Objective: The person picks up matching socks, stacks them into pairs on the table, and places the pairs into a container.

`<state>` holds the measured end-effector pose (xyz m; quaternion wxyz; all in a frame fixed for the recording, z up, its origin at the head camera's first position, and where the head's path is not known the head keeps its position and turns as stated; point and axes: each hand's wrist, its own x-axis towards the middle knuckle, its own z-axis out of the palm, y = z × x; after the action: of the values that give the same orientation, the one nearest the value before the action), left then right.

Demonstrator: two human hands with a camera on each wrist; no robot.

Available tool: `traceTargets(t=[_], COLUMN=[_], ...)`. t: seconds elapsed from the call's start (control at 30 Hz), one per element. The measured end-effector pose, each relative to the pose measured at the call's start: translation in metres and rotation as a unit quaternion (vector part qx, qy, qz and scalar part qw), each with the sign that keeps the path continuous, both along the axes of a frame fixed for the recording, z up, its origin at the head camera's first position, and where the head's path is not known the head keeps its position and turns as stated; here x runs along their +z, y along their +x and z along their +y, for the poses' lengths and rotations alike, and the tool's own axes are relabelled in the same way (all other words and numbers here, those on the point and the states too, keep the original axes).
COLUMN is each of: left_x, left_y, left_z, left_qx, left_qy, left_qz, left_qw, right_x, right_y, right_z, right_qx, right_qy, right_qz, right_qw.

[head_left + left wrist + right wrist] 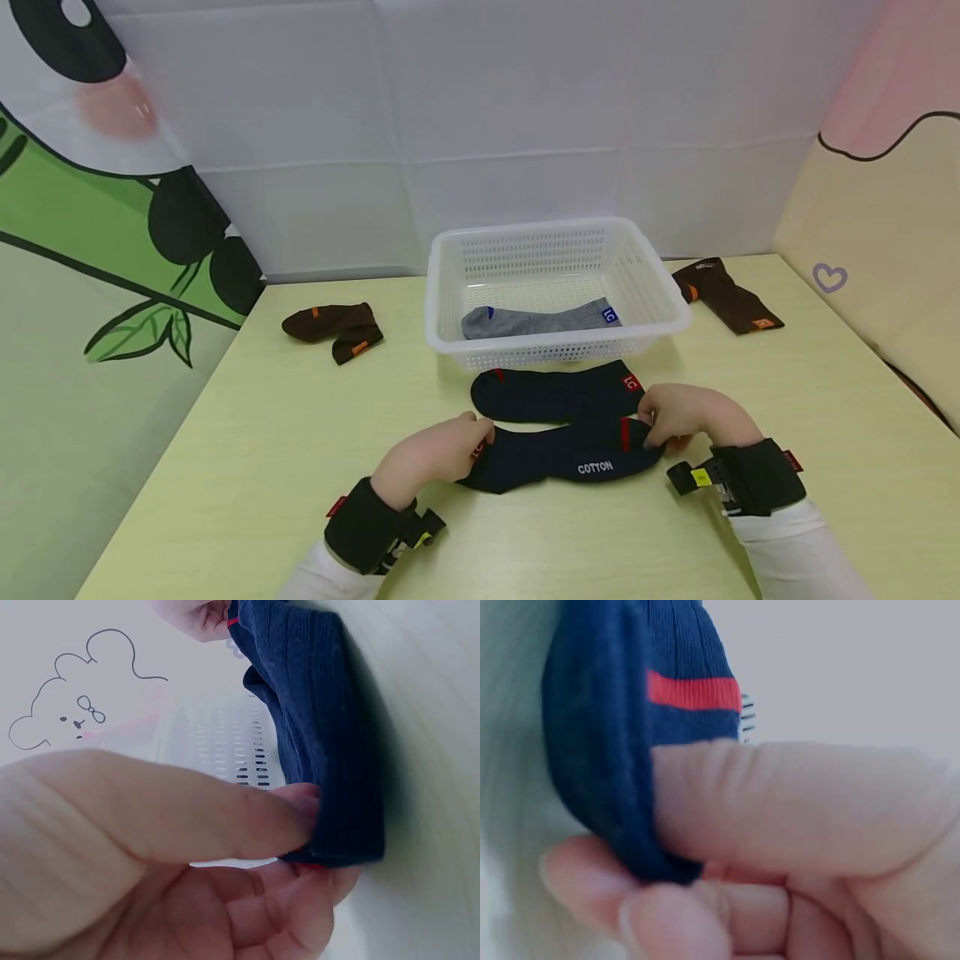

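A navy sock (551,457) with COTTON lettering and a red stripe stretches between both hands, just above or on the table. My left hand (442,450) pinches its cuff end, thumb against fingers, as the left wrist view shows. At the toe end my right hand (686,414) pinches the fabric (600,735) between thumb and fingers, close to the red stripe. Right behind it lies a second navy sock (555,396) with a red LC tag, flat on the table; the front sock overlaps its lower edge.
Behind the socks stands a white perforated basket (558,346) holding a grey sock (536,320). One brown sock (337,327) lies folded over at the left, another brown sock (731,300) at the right beside the basket. A printed cloth (510,125) hangs behind the table (262,467).
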<state>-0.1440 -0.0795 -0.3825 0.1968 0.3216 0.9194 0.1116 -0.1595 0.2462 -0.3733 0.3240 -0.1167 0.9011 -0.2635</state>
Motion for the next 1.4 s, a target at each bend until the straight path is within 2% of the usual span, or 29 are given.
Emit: traceTargets(t=[0.1,0.17,0.43,0.67,0.87,1.03,1.2,1.3,1.4], left_x=[0.002,0.009,0.012,0.013,0.010,0.007,0.007,0.009,0.011], left_y=[0.001,0.004,0.006,0.008,0.009,0.009,0.009,0.008,0.008], left_z=[0.002,0.005,0.007,0.007,0.008,0.009,0.010,0.009,0.007], left_qx=[0.012,0.029,0.024,0.038,0.044,0.045,0.038,0.019,0.002], left_qy=[-0.009,-0.018,-0.027,0.007,0.014,0.007,-0.003,0.012,0.033], left_qz=[-0.008,-0.025,-0.030,-0.038,-0.015,0.001,0.004,-0.003,-0.012], left_qw=[0.9999,0.9991,0.9989,0.9985,0.9988,0.9990,0.9993,0.9997,0.9994], right_x=[0.001,0.001,-0.004,0.000,0.002,-0.001,-0.003,-0.003,-0.003], right_y=[0.000,-0.001,-0.004,-0.001,0.000,0.000,0.000,-0.001,-0.002], right_z=[0.002,0.004,0.009,0.009,0.002,-0.001,-0.004,-0.005,-0.006], right_qx=[-0.008,-0.003,0.005,-0.016,0.000,0.007,0.048,0.088,0.112], right_qy=[0.002,0.002,0.000,0.019,-0.006,-0.013,-0.046,-0.063,-0.055], right_qz=[-0.004,-0.006,-0.009,0.012,-0.010,-0.005,-0.003,0.007,0.016], right_qw=[1.000,1.000,1.000,1.000,1.000,1.000,0.998,0.994,0.992])
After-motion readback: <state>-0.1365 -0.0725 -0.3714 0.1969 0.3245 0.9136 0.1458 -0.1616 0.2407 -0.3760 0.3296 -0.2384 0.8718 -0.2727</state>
